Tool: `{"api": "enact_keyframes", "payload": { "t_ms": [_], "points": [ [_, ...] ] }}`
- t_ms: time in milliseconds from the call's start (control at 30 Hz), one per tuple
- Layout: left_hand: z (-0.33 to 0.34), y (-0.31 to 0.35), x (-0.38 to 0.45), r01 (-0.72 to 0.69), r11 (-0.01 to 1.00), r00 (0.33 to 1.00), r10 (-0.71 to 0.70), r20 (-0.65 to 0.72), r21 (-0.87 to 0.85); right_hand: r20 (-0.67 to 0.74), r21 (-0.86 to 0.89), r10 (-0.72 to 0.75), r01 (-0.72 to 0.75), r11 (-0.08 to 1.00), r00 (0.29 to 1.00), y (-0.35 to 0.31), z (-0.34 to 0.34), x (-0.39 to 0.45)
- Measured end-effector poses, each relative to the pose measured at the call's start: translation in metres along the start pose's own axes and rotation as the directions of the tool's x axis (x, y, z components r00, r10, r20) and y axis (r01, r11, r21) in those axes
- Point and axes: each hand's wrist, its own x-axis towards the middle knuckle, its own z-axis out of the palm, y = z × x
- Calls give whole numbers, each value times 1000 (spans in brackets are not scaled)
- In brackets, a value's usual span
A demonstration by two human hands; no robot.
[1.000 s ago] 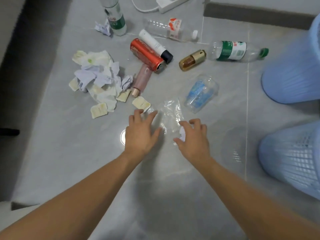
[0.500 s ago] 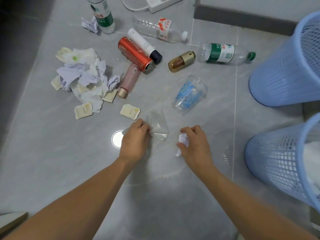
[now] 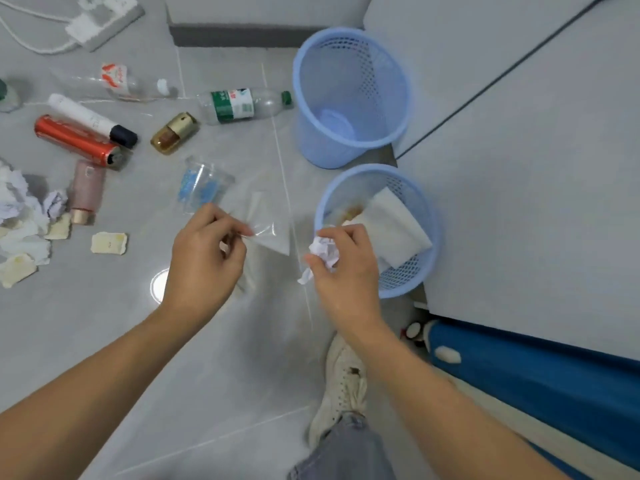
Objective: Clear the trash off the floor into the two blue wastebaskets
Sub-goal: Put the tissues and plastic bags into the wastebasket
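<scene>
My left hand (image 3: 202, 261) pinches a clear plastic bag (image 3: 268, 225) lifted off the floor. My right hand (image 3: 346, 271) grips a crumpled white paper ball (image 3: 323, 252) just left of the near blue wastebasket (image 3: 408, 278), which holds white paper and some brownish scraps. The far blue wastebasket (image 3: 349, 98) looks empty. On the grey tiles lie a clear cup with blue print (image 3: 202, 188), a green-labelled bottle (image 3: 242, 105), a gold bottle (image 3: 173, 133), a red can (image 3: 76, 140), a white tube (image 3: 90, 119), a pink tube (image 3: 86, 192) and a heap of crumpled paper (image 3: 20, 230).
A white cabinet or table surface (image 3: 536, 168) rises to the right behind the baskets. A blue object (image 3: 536, 375) lies along its base. My shoe (image 3: 343, 386) stands below my right arm. A power strip with cable (image 3: 100, 15) sits at the far left.
Both hands closed on their items and lifted them, the left with the plastic bag, the right with the paper ball. They moved right, close to the near basket; the view swung right.
</scene>
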Motion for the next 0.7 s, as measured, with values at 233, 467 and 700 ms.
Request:
{"api": "enact_keyframes", "payload": {
  "t_ms": [233, 467, 700],
  "points": [
    [103, 111, 31, -74, 997, 978, 79, 193, -36, -68, -111, 182, -188, 976, 981, 79, -101, 36],
    [182, 110, 45, 133, 963, 884, -222, 411, 234, 85, -195, 201, -181, 964, 976, 122, -102, 58],
    [149, 122, 41, 111, 948, 866, -240, 438, 299, 47, -222, 111, -98, 970, 993, 86, -105, 46]
  ]
}}
